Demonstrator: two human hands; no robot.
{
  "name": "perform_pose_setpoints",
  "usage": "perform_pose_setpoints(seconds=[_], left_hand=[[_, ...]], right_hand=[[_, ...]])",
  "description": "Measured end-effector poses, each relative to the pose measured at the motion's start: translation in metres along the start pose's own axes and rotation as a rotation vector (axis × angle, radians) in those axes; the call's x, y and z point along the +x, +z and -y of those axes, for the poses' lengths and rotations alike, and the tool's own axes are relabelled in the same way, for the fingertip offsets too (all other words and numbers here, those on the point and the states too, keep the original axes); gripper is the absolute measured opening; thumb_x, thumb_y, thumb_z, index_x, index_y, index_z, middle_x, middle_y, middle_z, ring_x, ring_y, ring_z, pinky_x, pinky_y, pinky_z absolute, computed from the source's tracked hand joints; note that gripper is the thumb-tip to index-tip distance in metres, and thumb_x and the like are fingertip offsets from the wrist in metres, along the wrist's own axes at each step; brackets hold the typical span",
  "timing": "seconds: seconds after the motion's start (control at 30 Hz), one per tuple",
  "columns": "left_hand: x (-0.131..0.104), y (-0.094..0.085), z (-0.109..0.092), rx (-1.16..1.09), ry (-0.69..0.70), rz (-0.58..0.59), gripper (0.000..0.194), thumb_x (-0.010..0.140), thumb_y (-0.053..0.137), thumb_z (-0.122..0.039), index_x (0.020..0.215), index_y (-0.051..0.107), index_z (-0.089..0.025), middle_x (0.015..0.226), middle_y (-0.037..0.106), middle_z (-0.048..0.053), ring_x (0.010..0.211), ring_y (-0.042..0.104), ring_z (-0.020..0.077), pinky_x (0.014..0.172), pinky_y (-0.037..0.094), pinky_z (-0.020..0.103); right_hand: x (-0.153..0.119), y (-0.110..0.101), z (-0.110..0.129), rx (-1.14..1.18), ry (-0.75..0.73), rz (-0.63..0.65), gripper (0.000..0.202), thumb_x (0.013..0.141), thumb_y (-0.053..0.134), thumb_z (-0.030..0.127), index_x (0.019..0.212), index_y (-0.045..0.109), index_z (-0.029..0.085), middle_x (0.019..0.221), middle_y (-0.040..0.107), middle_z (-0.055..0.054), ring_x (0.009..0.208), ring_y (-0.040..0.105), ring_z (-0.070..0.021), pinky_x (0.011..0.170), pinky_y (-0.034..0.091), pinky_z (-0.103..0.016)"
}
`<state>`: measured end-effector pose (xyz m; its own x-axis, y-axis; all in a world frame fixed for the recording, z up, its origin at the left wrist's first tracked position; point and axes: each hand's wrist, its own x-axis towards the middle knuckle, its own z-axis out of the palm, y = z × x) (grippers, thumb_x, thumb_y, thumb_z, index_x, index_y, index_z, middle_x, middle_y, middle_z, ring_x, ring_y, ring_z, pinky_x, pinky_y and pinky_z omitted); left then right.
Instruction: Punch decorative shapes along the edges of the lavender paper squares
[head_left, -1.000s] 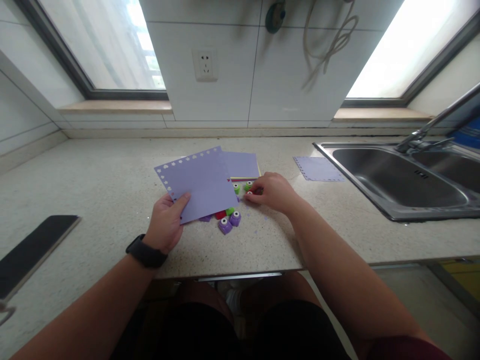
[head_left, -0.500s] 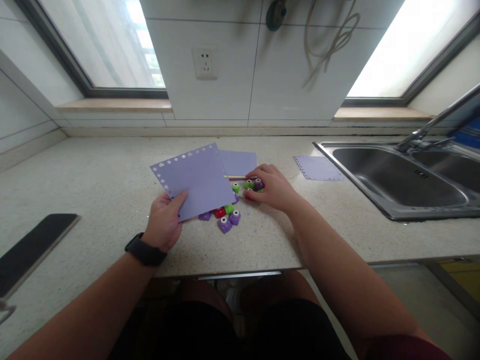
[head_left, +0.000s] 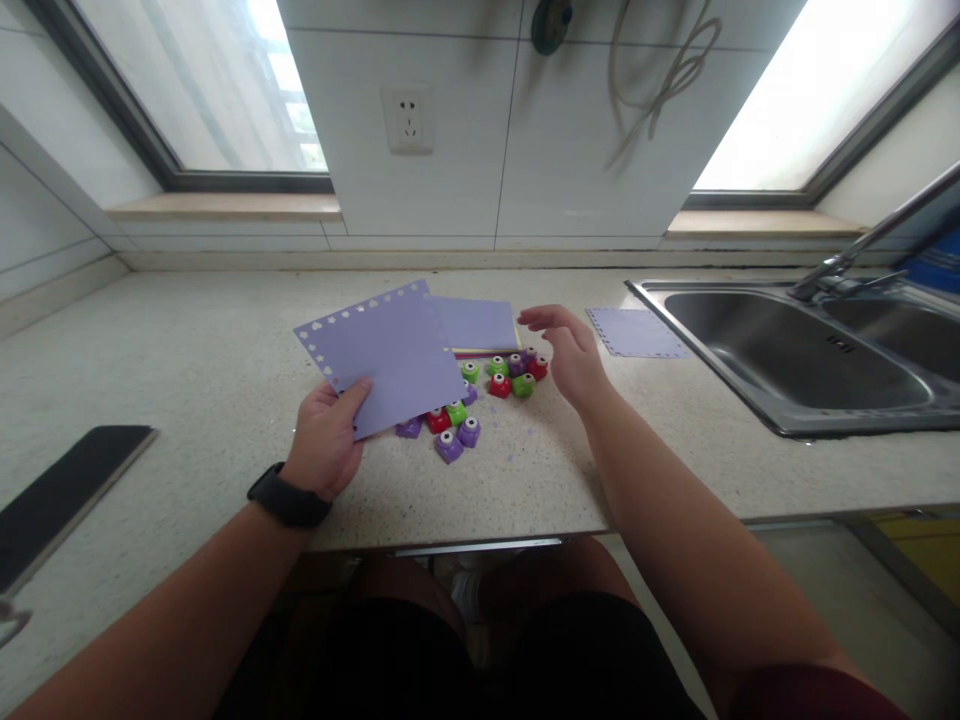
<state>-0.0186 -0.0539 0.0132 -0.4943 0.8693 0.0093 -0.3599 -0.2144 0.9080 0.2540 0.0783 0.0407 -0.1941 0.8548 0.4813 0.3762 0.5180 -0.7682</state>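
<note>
My left hand [head_left: 330, 435] pinches the lower left corner of a purple sheet of paper [head_left: 382, 360], thumb on top. Small shapes are punched along the sheet's top and left edges. My right hand [head_left: 566, 350] hovers, fingers apart and holding nothing, just right of a cluster of small craft punches. In that cluster are a red punch [head_left: 499, 385], a green punch [head_left: 523, 385] and a purple punch [head_left: 516, 363]. More punches, such as a purple one [head_left: 448, 446], sit by the sheet's lower edge, some partly hidden under it.
Behind the held sheet lies a stack of coloured paper [head_left: 480, 322]. Another punched purple sheet [head_left: 637, 333] rests beside the steel sink [head_left: 795, 350]. A dark flat object [head_left: 67, 490] lies at the left of the counter [head_left: 225, 380].
My right hand has let go of the punches and moved up and right, its fingers opening. The left hand with its sheet has hardly moved.
</note>
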Motion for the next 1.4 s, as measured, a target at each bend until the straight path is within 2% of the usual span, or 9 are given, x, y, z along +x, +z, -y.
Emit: perform_pose_setpoints(seconds=[0.07, 0.17, 0.47, 0.6, 0.77, 0.87, 0.93, 1.17, 1.4], left_hand=[[0.000, 0.000, 0.000, 0.000, -0.005, -0.007, 0.030, 0.076, 0.086, -0.025, 0.103, 0.077, -0.016, 0.110, 0.081, 0.007, 0.106, 0.074, 0.0229, 0.103, 0.057, 0.038], [0.000, 0.001, -0.001, -0.002, -0.010, -0.010, 0.032, 0.075, 0.087, -0.025, 0.104, 0.077, -0.017, 0.109, 0.081, 0.007, 0.106, 0.074, 0.0228, 0.103, 0.057, 0.038], [0.000, 0.001, -0.002, 0.008, -0.006, -0.008, 0.027, 0.077, 0.084, -0.024, 0.102, 0.077, -0.018, 0.107, 0.081, 0.006, 0.106, 0.074, 0.0223, 0.099, 0.058, 0.035], [-0.001, 0.002, -0.002, 0.009, -0.006, -0.015, 0.024, 0.077, 0.084, -0.024, 0.100, 0.077, -0.020, 0.107, 0.081, 0.005, 0.107, 0.074, 0.0233, 0.098, 0.058, 0.035], [0.001, 0.000, -0.002, 0.045, 0.017, -0.002, 0.019, 0.079, 0.083, -0.027, 0.097, 0.077, -0.024, 0.113, 0.080, 0.005, 0.115, 0.071, 0.0270, 0.099, 0.059, 0.039], [0.002, -0.002, -0.001, 0.064, 0.015, -0.007, 0.020, 0.079, 0.083, -0.028, 0.098, 0.077, -0.026, 0.114, 0.080, 0.005, 0.115, 0.071, 0.0285, 0.095, 0.060, 0.041], [0.002, -0.002, -0.001, 0.068, 0.008, -0.014, 0.021, 0.079, 0.082, -0.028, 0.099, 0.077, -0.026, 0.115, 0.080, 0.005, 0.115, 0.072, 0.0286, 0.094, 0.061, 0.041], [0.000, 0.000, -0.001, 0.045, 0.015, 0.004, 0.020, 0.079, 0.082, -0.025, 0.098, 0.077, -0.023, 0.115, 0.079, 0.007, 0.114, 0.072, 0.0276, 0.097, 0.059, 0.040], [0.001, -0.002, 0.003, 0.022, 0.014, 0.016, 0.033, 0.074, 0.088, -0.027, 0.103, 0.077, -0.017, 0.108, 0.081, 0.008, 0.104, 0.075, 0.0244, 0.102, 0.057, 0.040]], right_hand=[[0.004, -0.003, -0.005, 0.068, 0.070, -0.105, 0.038, 0.086, 0.036, 0.019, 0.104, 0.068, 0.023, 0.109, 0.075, -0.009, 0.103, 0.068, -0.0243, 0.091, 0.052, -0.042], [0.008, -0.005, -0.009, 0.151, 0.114, -0.182, 0.035, 0.085, 0.038, 0.022, 0.100, 0.070, 0.022, 0.104, 0.077, -0.009, 0.096, 0.068, -0.0238, 0.084, 0.052, -0.040], [0.009, 0.000, -0.014, 0.121, 0.139, -0.197, 0.023, 0.085, 0.049, 0.026, 0.097, 0.067, 0.022, 0.098, 0.075, -0.008, 0.097, 0.068, -0.0246, 0.087, 0.052, -0.043], [0.006, -0.001, -0.014, 0.001, 0.069, -0.085, 0.022, 0.088, 0.052, 0.029, 0.101, 0.068, 0.022, 0.104, 0.075, -0.009, 0.099, 0.067, -0.0267, 0.089, 0.051, -0.045], [-0.006, 0.001, -0.001, -0.388, -0.130, 0.244, 0.028, 0.092, 0.061, 0.037, 0.116, 0.072, 0.028, 0.129, 0.069, -0.010, 0.124, 0.057, -0.0342, 0.108, 0.037, -0.055], [-0.010, 0.005, 0.003, -0.522, -0.159, 0.431, 0.034, 0.093, 0.066, 0.046, 0.124, 0.071, 0.032, 0.140, 0.064, -0.008, 0.129, 0.051, -0.0373, 0.109, 0.032, -0.058], [-0.011, 0.007, 0.002, -0.557, -0.155, 0.495, 0.036, 0.093, 0.066, 0.049, 0.124, 0.071, 0.033, 0.140, 0.063, -0.009, 0.129, 0.051, -0.0380, 0.108, 0.032, -0.058], [-0.010, 0.010, -0.002, -0.593, -0.126, 0.497, 0.037, 0.094, 0.064, 0.052, 0.124, 0.071, 0.032, 0.127, 0.068, -0.010, 0.121, 0.053, -0.0372, 0.103, 0.034, -0.055], [-0.010, 0.010, -0.003, -0.580, -0.072, 0.453, 0.035, 0.093, 0.065, 0.052, 0.121, 0.072, 0.032, 0.122, 0.069, -0.010, 0.119, 0.055, -0.0371, 0.102, 0.034, -0.055]])
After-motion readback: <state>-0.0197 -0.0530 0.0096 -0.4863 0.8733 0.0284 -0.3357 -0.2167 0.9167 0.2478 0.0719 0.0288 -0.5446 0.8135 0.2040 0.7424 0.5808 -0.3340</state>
